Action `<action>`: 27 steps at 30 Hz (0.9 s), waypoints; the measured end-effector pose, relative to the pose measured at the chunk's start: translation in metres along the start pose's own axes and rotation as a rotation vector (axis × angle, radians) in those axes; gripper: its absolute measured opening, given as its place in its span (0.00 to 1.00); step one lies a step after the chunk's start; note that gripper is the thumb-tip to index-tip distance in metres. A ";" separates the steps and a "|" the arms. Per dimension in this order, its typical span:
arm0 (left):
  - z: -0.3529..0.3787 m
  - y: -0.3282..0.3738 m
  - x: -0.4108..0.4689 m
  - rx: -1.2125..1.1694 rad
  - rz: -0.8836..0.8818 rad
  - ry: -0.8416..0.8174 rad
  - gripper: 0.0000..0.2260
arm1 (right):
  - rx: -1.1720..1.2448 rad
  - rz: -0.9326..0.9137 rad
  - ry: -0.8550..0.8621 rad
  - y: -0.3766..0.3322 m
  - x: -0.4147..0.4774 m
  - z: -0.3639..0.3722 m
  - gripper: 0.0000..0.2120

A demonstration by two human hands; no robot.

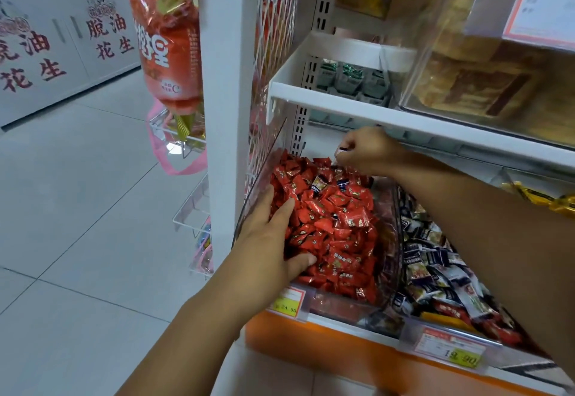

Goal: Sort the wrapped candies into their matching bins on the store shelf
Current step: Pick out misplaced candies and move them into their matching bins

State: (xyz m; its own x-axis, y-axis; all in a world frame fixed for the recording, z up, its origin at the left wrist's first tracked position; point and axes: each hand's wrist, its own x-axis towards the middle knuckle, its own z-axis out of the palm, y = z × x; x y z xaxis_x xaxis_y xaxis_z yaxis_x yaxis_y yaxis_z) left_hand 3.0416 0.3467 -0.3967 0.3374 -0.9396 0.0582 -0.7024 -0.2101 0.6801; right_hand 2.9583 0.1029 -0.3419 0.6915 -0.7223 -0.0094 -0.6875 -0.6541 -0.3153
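At the far left stand pale cartons (46,53) with red print, and nearer hangs a red bag (168,44) beside the white shelf post (227,115). Your left hand (267,233) lies in the left, near part of the clear bin (263,171), fingers straight and slightly spread, resting flat on the red candies (336,224) that fill it. A yellow price tag (287,300) hangs on the shelf edge just below that hand. Two dark blue candies (319,182) lie on top of the red pile toward the far end. Right of them, at the far end of the same bin under the upper shelf (373,106), your right hand (367,151) has its fingers curled and pinches a small dark candy (343,148) between the fingertips, just above the pile. Your right forearm crosses over the neighbouring bin (396,224), which holds mixed candies (435,258) in dark, white and red wrappers. On the upper shelf sit green packets (351,81).
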 end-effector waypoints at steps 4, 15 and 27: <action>0.002 -0.001 0.002 0.017 0.016 0.017 0.39 | -0.233 -0.020 -0.220 -0.011 -0.007 0.013 0.14; 0.006 -0.003 0.005 0.041 0.013 0.023 0.40 | -0.195 0.007 -0.268 -0.015 -0.004 0.041 0.21; 0.009 0.021 0.019 0.159 0.071 0.101 0.36 | -0.033 0.337 -0.033 0.047 -0.100 -0.060 0.26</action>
State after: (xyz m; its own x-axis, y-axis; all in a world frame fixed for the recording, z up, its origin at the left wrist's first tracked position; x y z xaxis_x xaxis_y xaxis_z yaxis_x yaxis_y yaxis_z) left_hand 3.0279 0.3218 -0.3876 0.3386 -0.9234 0.1805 -0.8144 -0.1916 0.5478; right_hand 2.8434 0.1305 -0.2993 0.4309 -0.8917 -0.1383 -0.8849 -0.3875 -0.2585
